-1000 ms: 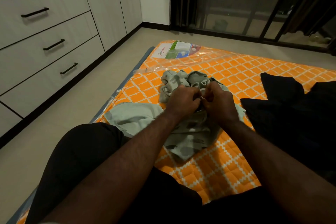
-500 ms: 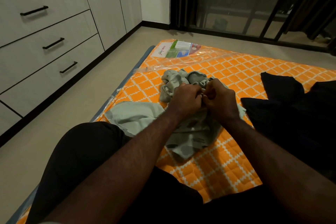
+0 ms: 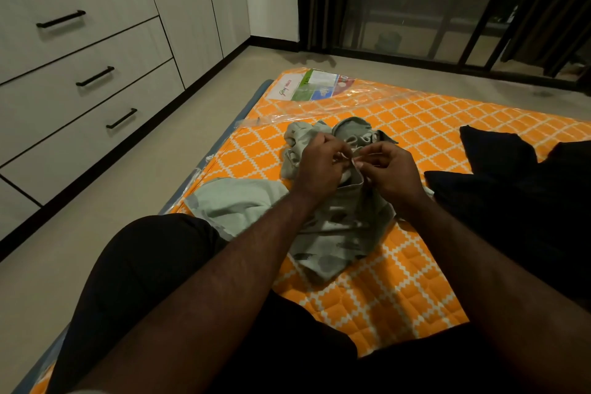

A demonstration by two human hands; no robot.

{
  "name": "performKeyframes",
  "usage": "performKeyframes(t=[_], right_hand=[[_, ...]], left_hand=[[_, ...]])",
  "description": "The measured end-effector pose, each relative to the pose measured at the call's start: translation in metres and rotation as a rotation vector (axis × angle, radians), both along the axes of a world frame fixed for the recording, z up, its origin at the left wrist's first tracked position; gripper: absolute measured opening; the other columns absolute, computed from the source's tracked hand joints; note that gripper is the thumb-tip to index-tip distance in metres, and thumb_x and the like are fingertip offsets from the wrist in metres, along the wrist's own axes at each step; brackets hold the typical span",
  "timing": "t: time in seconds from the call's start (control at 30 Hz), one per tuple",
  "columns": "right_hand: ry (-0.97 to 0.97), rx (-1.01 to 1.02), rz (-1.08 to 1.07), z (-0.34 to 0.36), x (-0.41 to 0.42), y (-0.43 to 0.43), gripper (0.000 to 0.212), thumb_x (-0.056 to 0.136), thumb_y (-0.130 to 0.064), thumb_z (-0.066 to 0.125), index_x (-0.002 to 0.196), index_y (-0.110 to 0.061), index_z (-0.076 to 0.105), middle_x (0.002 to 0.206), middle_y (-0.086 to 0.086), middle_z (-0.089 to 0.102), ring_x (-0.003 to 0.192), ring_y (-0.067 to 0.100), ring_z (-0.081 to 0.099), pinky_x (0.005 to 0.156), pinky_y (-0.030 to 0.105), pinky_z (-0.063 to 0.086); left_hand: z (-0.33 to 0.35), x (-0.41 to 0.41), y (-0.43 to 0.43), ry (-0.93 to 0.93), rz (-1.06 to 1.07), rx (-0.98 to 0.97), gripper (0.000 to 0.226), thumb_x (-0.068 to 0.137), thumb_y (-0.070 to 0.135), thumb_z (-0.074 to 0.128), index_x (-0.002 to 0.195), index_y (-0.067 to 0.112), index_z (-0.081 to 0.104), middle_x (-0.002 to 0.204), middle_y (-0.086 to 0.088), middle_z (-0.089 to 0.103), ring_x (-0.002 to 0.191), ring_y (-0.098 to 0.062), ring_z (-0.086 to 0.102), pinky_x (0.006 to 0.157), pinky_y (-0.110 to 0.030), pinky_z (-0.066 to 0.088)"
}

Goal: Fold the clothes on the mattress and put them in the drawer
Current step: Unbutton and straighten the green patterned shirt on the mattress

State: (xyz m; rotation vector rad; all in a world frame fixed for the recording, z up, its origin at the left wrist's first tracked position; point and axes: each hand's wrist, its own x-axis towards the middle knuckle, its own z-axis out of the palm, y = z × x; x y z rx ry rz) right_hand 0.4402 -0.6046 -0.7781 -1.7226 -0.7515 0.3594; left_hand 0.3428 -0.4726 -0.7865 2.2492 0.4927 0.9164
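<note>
The paper label point(image 3: 311, 85) under the mattress point(image 3: 399, 281) wrap bears red cursive lettering, seemingly "Godrej"; rest unreadable.

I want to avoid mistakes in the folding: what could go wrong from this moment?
1. The left hand and right hand pinch only a small edge of the green garment; the grip may slip, and the crumpled rest may fold unevenly.
2. The drawers are shut, so a carried pile could come apart while one is opened.

Soft matt cloth garment point(image 3: 332, 233) on quilted mattress point(image 3: 399, 291) (glossy plastic wrap point(image 3: 319, 105) at head)
</note>
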Motion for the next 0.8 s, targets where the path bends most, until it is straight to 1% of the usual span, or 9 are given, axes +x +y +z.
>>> performKeyframes(t=[0.07, 0.17, 0.27, 0.37, 0.43, 0.5, 0.63, 0.73, 0.8], right_hand=[[0.023, -0.003, 0.011, 0.002, -0.002, -0.001, 0.023, 0.085, -0.001, 0.079, 0.106, -0.005, 0.069, 0.094, 0.008, 0.078, 0.089, 0.017, 0.077, 0.08, 0.039, 0.063], [-0.127, -0.062, -0.03, 0.004, -0.003, -0.002, 0.023, 0.081, -0.007, 0.084, 0.099, -0.01, 0.069, 0.088, 0.002, 0.078, 0.081, 0.011, 0.076, 0.072, 0.032, 0.062], [-0.399, -0.158, -0.05, 0.002, -0.008, -0.001, 0.022, 0.078, -0.008, 0.082, 0.093, -0.012, 0.065, 0.082, -0.006, 0.073, 0.076, 0.001, 0.07, 0.068, 0.026, 0.059], [-0.455, -0.151, -0.069, 0.001, -0.011, 0.001, 0.027, 0.076, -0.007, 0.08, 0.092, -0.012, 0.058, 0.079, -0.006, 0.068, 0.072, -0.003, 0.065, 0.06, 0.019, 0.053], [-0.423, -0.126, -0.082, 0.0, -0.012, 0.002, 0.028, 0.076, -0.006, 0.078, 0.091, -0.011, 0.055, 0.079, -0.003, 0.066, 0.07, -0.002, 0.065, 0.056, 0.016, 0.05], [-0.372, -0.107, -0.094, -0.001, -0.013, 0.004, 0.028, 0.078, -0.006, 0.077, 0.091, -0.01, 0.054, 0.078, -0.002, 0.065, 0.069, 0.0, 0.066, 0.055, 0.017, 0.05], [-0.203, -0.019, -0.12, -0.002, -0.015, 0.005, 0.028, 0.079, -0.001, 0.079, 0.094, -0.007, 0.055, 0.083, -0.002, 0.069, 0.073, 0.002, 0.07, 0.059, 0.019, 0.054], [-0.094, 0.047, -0.126, 0.001, -0.013, 0.005, 0.03, 0.078, 0.003, 0.08, 0.097, -0.008, 0.059, 0.089, 0.001, 0.074, 0.08, 0.006, 0.073, 0.065, 0.024, 0.06], [-0.087, 0.048, -0.135, 0.001, -0.012, 0.006, 0.028, 0.08, -0.005, 0.083, 0.098, -0.01, 0.062, 0.091, 0.0, 0.075, 0.083, 0.008, 0.073, 0.07, 0.026, 0.06]], left_hand=[[0.001, -0.002, 0.0, 0.002, 0.029, 0.007, 0.014, 0.076, 0.006, 0.081, 0.087, 0.011, 0.073, 0.092, 0.0, 0.054, 0.079, -0.008, 0.051, 0.067, -0.006, 0.037], [0.0, -0.002, 0.0, 0.038, 0.049, -0.08, 0.012, 0.083, 0.019, 0.079, 0.082, 0.012, 0.07, 0.079, 0.002, 0.064, 0.072, -0.011, 0.057, 0.064, -0.024, 0.046], [-0.001, 0.001, -0.003, 0.183, 0.021, -0.251, 0.035, 0.095, 0.041, 0.067, 0.078, 0.011, 0.07, 0.071, -0.003, 0.068, 0.069, -0.02, 0.065, 0.068, -0.043, 0.056], [-0.001, 0.001, -0.005, 0.226, 0.008, -0.375, 0.041, 0.092, 0.049, 0.069, 0.08, 0.01, 0.068, 0.074, -0.006, 0.069, 0.071, -0.021, 0.067, 0.067, -0.041, 0.054], [-0.001, 0.001, -0.004, 0.252, -0.011, -0.43, 0.035, 0.089, 0.046, 0.073, 0.088, 0.011, 0.069, 0.081, -0.005, 0.071, 0.077, -0.021, 0.068, 0.07, -0.04, 0.055], [-0.001, 0.003, -0.003, 0.253, -0.047, -0.444, 0.027, 0.091, 0.038, 0.072, 0.09, 0.012, 0.07, 0.085, -0.006, 0.072, 0.081, -0.022, 0.069, 0.076, -0.045, 0.058], [-0.002, 0.004, -0.004, 0.139, -0.081, -0.461, 0.009, 0.091, 0.017, 0.074, 0.093, 0.013, 0.066, 0.088, -0.002, 0.07, 0.085, -0.018, 0.067, 0.081, -0.041, 0.056], [-0.003, 0.003, -0.003, 0.03, -0.113, -0.537, 0.014, 0.09, 0.002, 0.07, 0.1, 0.012, 0.066, 0.091, -0.001, 0.069, 0.088, -0.015, 0.067, 0.082, -0.035, 0.057], [-0.004, 0.004, -0.003, -0.012, -0.103, -0.545, 0.019, 0.091, -0.002, 0.065, 0.107, 0.007, 0.067, 0.097, -0.005, 0.072, 0.094, -0.018, 0.07, 0.083, -0.034, 0.058]])
